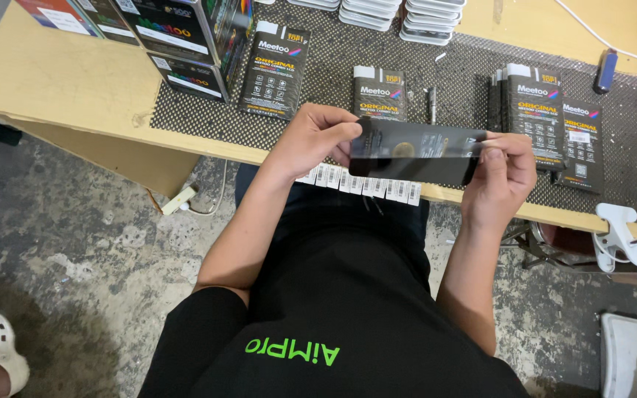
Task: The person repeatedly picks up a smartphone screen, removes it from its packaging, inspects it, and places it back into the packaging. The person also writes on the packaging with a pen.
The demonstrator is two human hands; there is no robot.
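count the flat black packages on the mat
4 packages: one far left, one above the left hand, one topping a stack by the right hand (maybe more), one beside it.

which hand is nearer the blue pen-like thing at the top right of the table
Right. The right hand, holding one end of the black flat panel, is below-left of the blue tool; the left hand is much farther left.

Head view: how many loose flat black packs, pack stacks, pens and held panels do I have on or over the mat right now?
Loose packs: 3
Pack stack: 1
Pen: 1
Held panel: 1
Total: 6
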